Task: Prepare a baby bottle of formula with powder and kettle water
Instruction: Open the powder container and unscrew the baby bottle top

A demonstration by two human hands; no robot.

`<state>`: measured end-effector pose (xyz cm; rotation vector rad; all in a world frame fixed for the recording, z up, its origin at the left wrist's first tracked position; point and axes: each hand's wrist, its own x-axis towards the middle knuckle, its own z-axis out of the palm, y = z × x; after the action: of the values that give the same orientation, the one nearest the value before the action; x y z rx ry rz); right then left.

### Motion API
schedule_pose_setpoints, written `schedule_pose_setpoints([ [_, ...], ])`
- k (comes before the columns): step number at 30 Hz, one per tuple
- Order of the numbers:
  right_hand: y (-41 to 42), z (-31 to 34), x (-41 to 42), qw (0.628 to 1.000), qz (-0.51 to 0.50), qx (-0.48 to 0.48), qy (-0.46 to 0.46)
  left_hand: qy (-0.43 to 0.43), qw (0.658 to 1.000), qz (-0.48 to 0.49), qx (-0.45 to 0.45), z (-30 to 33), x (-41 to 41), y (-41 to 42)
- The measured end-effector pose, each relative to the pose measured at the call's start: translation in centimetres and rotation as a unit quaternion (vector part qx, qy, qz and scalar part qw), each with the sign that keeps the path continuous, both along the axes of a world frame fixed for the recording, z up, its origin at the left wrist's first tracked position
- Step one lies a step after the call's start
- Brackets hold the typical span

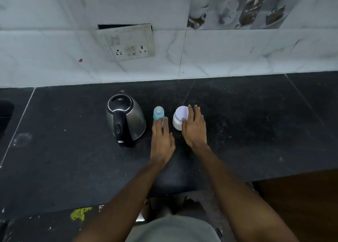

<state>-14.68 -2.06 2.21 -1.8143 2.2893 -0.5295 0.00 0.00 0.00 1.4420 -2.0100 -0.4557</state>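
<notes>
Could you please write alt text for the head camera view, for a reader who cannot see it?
A person's left hand reaches to a blue-capped baby bottle while the right hand rests against a white formula jar, both standing on a black countertop. A closed steel electric kettle stands left of the bottle, below a wall socket panel.

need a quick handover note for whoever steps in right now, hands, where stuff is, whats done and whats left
Left hand: fingers straight, reaching the baby bottle; grip not clear.
Right hand: open, fingers against the white powder jar.
On the black counter: kettle lid shut, left of the bottle; bottle capped, upright, in the middle; jar lidded, to its right.
Done: nothing visibly.
Left: open bottle and jar, add powder, pour water, close.
</notes>
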Motion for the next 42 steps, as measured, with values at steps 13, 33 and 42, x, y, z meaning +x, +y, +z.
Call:
schedule_pose_setpoints([
  [13, -4.9, 2.0, -2.6, 0.992, 0.035, 0.121, -0.030, 0.129, 0.972, 0.034, 0.191, -2.1, -6.3, -6.2],
  [33, -9.4, 3.3, -3.8, 0.963, 0.139, 0.229, 0.012, 0.275, 0.924, 0.057, 0.259, -3.0, -6.9, -8.3],
  [42, -9.5, 3.3, -4.0, 0.964, 0.147, 0.223, -0.009, 0.248, 0.927, 0.052, 0.276, -3.1, -6.4, -8.5],
])
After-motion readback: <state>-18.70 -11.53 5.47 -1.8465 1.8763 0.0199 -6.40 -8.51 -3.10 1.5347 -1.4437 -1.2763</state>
